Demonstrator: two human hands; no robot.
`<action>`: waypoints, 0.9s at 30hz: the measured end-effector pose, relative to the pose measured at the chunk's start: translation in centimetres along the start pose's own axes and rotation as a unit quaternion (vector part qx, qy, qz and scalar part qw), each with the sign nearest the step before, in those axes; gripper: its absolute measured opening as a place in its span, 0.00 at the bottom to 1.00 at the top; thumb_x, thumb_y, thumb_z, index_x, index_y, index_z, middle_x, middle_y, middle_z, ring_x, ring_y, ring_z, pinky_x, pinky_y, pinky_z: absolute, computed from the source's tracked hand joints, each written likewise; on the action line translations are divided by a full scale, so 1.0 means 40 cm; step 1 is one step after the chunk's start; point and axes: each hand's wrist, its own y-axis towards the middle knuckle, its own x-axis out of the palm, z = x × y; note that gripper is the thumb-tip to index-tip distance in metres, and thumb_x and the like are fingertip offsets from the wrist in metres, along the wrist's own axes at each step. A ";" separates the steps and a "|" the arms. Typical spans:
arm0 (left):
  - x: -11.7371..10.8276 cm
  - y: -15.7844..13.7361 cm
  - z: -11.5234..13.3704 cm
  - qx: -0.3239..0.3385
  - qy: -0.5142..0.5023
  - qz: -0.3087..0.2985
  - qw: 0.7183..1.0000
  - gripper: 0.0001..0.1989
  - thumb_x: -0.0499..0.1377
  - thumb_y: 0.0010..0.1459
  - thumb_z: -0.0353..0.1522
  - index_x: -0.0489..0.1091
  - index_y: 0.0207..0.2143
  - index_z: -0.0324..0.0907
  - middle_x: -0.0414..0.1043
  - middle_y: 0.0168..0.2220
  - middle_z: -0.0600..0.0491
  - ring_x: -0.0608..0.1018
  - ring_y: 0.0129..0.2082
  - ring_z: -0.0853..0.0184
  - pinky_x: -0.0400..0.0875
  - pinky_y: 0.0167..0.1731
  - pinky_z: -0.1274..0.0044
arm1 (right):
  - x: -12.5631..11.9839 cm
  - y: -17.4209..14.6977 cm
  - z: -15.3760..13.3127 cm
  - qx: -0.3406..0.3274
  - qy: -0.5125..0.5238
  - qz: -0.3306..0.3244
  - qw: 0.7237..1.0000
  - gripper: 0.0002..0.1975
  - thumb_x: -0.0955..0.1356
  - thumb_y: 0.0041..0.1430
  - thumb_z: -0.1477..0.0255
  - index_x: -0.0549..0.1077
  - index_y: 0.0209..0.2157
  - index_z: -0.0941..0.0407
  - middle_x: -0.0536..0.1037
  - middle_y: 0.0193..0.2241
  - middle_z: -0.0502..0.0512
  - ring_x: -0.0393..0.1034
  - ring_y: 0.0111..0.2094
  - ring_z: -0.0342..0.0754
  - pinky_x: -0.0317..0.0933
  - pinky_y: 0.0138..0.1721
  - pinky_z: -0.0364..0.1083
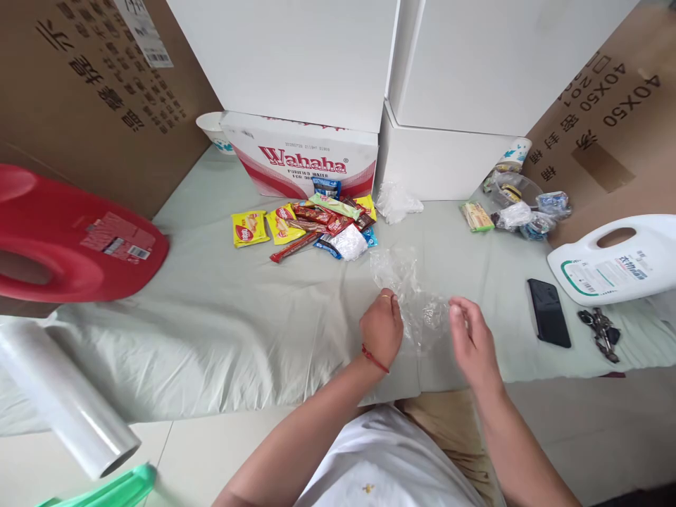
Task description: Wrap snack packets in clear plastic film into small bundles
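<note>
The left hand grips clear plastic; the right hand, at its four o'clock, is half open. The plastic seems light, floppy, slippery: pinch an edge.

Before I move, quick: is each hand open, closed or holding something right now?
Left hand: closed, holding clear plastic film.
Right hand: partly open beside the film; whether it touches it cannot be told.

L hand fisted, R hand loosely curled; arms fwd.
</note>
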 end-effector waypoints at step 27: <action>-0.243 -0.208 -0.216 0.301 0.145 0.343 0.878 0.11 0.60 0.57 0.22 0.70 0.40 0.43 0.72 0.37 0.48 0.74 0.42 0.60 0.66 0.42 0.68 | 0.153 0.040 0.033 0.075 0.139 -0.155 0.975 0.22 0.70 0.56 0.49 0.73 0.30 0.54 0.64 0.19 0.45 0.59 0.19 0.43 0.52 0.22 0.42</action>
